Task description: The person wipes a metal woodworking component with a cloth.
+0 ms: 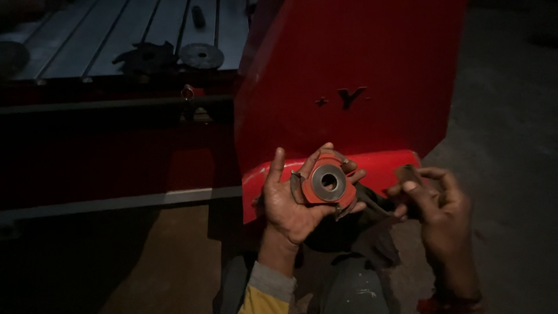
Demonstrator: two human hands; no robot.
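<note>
Down at the bottom edge, a grey and yellow sleeve (264, 289) leads up to the person's left hand (293, 200), which is turned palm up with the fingers curled loosely, cradling a red cutter wheel (327, 183). That wheel is round, with a grey metal ring around its centre hole and small blades sticking out at the rim; it rests across the fingers, with the thumb standing free to the left and the fingertips wrapping its upper and right edges. Just to the right, and apart from the wheel, the right hand (436, 203) is closed in a pinch on a small dark flat piece (407, 174), held between thumb and fingertips; in this dim light I cannot tell what the piece is. Both hands hover in front of a big red machine panel (354, 64) whose rounded lower lip (383, 166) sits right behind the wheel. Off to the upper left, well away from the hands, a grey slotted machine counter (116, 35) carries a dark toothed cutter (144, 58), a round metal disc (201, 56) just beside it, and a short dark cylinder (198, 15) farther back. A concrete floor (505, 116) runs along the right side, and the area below the counter is too dark to make out.
</note>
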